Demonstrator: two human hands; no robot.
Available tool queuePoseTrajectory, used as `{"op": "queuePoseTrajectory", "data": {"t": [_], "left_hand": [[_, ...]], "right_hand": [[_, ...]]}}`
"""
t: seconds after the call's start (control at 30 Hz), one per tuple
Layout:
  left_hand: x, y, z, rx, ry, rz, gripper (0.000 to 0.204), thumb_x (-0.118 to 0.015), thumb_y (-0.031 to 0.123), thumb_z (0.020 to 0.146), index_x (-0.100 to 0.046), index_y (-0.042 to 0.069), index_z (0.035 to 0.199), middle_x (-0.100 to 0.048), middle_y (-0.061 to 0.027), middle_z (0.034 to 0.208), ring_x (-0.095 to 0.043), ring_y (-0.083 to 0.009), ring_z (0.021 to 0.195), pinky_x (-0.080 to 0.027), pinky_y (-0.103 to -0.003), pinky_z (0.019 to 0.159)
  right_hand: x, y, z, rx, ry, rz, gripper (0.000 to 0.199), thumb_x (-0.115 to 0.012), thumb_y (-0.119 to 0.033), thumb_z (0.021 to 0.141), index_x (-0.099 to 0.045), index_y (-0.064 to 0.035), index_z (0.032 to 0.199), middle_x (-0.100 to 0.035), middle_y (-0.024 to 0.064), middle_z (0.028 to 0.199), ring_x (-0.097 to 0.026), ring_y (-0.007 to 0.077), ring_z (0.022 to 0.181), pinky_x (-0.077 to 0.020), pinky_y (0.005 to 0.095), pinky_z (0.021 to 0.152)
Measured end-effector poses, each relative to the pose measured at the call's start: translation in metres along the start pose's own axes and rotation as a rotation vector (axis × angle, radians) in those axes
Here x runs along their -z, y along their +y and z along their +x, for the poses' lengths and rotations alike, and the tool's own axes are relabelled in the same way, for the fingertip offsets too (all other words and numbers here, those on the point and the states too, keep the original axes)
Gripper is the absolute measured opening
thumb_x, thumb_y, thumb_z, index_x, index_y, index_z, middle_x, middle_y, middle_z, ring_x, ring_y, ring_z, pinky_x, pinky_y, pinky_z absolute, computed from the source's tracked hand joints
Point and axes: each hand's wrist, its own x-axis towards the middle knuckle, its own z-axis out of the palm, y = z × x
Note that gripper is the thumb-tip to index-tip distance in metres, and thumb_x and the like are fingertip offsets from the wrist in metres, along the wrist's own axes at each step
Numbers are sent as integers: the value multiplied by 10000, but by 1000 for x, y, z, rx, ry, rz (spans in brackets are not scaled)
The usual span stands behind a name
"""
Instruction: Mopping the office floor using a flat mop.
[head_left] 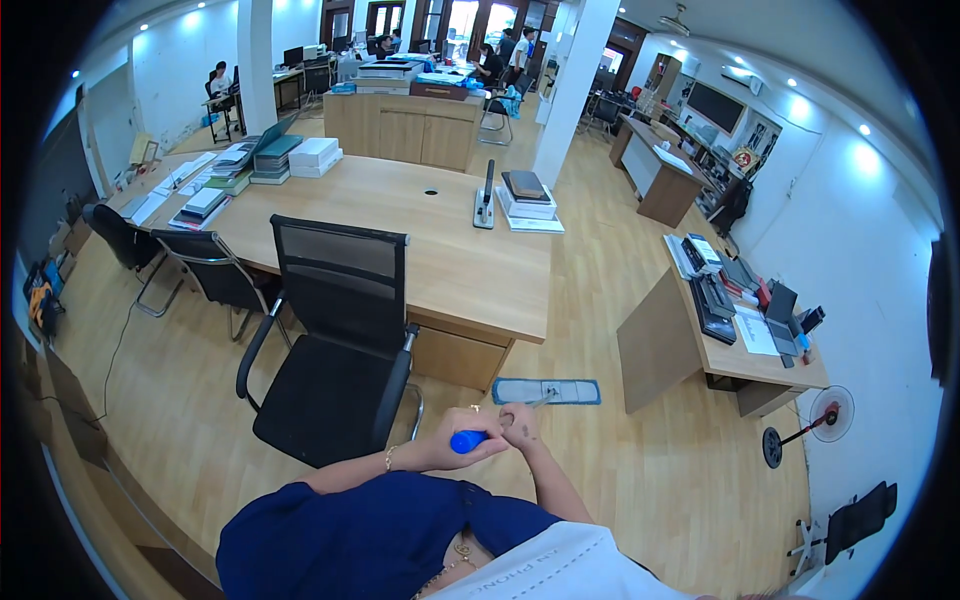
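A flat mop with a blue-edged, pale pad [520,391] lies on the wooden floor ahead of me, just past the corner of the big desk. Its thin pole runs from the pad back toward my body, mostly hidden behind my hands. My left hand [450,438] is wrapped round the top of the pole, where the blue handle end [468,441] sticks out of the fist. Right beside it, a little farther along the pole, my right hand [521,428] is also closed on the mop.
A black mesh office chair [330,380] stands close on my left, at the long wooden desk [400,215] bearing books and papers. On the right are a smaller desk [650,345] with a laptop, a standing fan [830,413] and another black chair [860,520]. Several people sit or stand far back.
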Motion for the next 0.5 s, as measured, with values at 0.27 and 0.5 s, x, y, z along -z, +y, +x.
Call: {"op": "queuePoseTrajectory", "data": {"t": [0.27, 0.5], "left_hand": [[111, 70, -25, 76, -152, -158, 78, -695, 78, 757, -668, 7, 773, -679, -120, 782, -659, -226, 735, -514, -344, 785], [128, 142, -53, -133, 47, -943, 280, -822, 223, 687, -647, 21, 770, -599, -67, 612, -582, -166, 536, -491, -329, 617]], "right_hand": [[-14, -128, -30, 93, 84, 10, 294, -714, -331, 662, -587, -66, 640, -593, 155, 659, -593, 346, 650, -459, 423, 574], [-29, -157, -77, 193, -275, 467, 161, -650, -178, 711, -540, -77, 649, -515, 127, 579, -501, 295, 537, -395, 359, 490]]}}
